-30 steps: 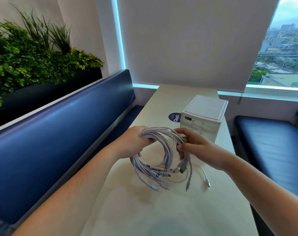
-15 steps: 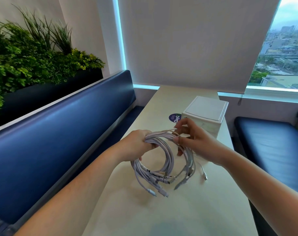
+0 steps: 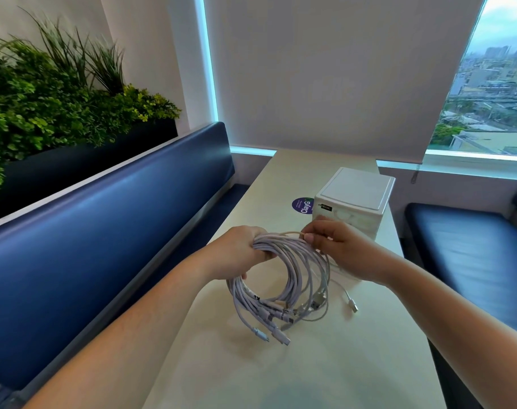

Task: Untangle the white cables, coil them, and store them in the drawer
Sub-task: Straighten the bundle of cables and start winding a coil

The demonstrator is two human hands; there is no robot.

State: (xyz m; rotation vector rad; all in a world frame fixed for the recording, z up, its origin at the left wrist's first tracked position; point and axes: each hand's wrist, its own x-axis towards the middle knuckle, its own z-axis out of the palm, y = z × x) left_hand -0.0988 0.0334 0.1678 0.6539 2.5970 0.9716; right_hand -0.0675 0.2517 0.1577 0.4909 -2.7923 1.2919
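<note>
Seen from my remote station: the left hand (image 3: pixel 245 249) gripped the coiled white cables (image 3: pixel 280 278) at the top, fingers curled round the bundle; the right hand (image 3: pixel 339 252) pinched one strand beside it. The coil hung over the worktop (image 3: pixel 280 373), plugs (image 3: pixel 282 339) lowest; the white drawer unit (image 3: pixel 354 199) stood just behind.

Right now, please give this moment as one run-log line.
left hand grips coiled bundle of white cables | right hand pinches one strand at top | white plastic drawer box behind hands
</note>
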